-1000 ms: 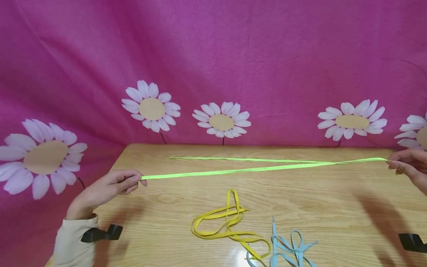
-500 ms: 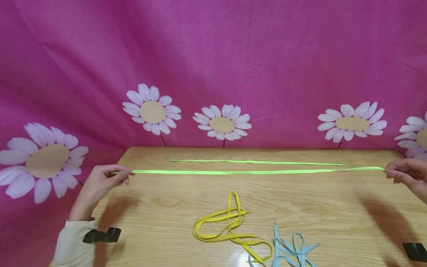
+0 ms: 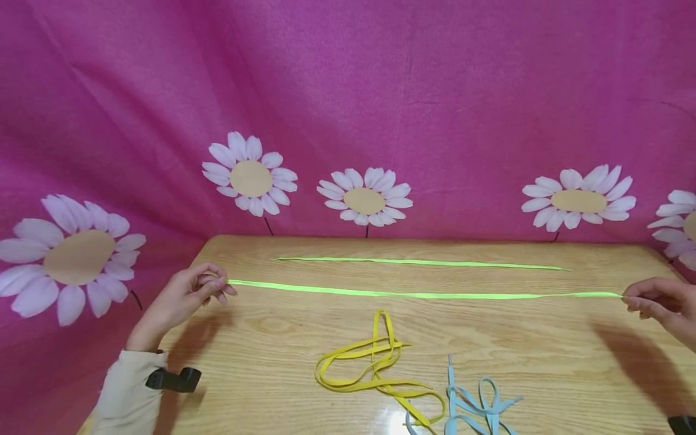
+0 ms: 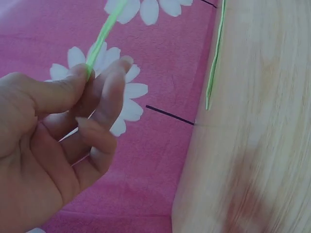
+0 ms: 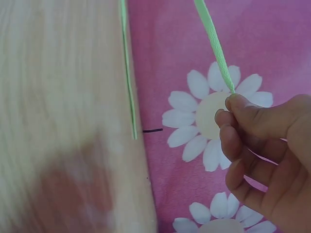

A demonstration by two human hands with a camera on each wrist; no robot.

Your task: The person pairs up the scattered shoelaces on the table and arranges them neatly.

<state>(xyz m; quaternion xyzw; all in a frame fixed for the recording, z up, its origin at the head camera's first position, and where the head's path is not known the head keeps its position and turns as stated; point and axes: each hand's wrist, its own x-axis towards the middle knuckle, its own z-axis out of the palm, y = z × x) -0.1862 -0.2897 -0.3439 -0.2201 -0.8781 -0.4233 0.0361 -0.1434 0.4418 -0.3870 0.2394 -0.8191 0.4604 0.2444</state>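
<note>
A neon green shoelace [image 3: 337, 291] stretches nearly straight across the head view, above the table. My left hand [image 3: 187, 297] pinches its left end between thumb and forefinger; the left wrist view shows the lace [image 4: 104, 34] leaving those fingertips. At the far right my right hand [image 3: 660, 303] pinches the other end, and the right wrist view shows the lace [image 5: 214, 41] rising from thumb and fingertip. Behind it, a second green shoelace [image 3: 424, 263] lies straight on the table along the back edge.
On the wooden table [image 3: 261, 362], a loosely looped yellow shoelace [image 3: 353, 385] lies front centre. Right of it is a tangled light blue shoelace [image 3: 492, 409]. A pink cloth [image 3: 462, 90] with white daisies hangs behind the table and along its left side.
The held green lace, which crossed over the lace on the table, has come toward me and now runs apart from it. My left hand shifted left, then back right; my right hand came nearer.
</note>
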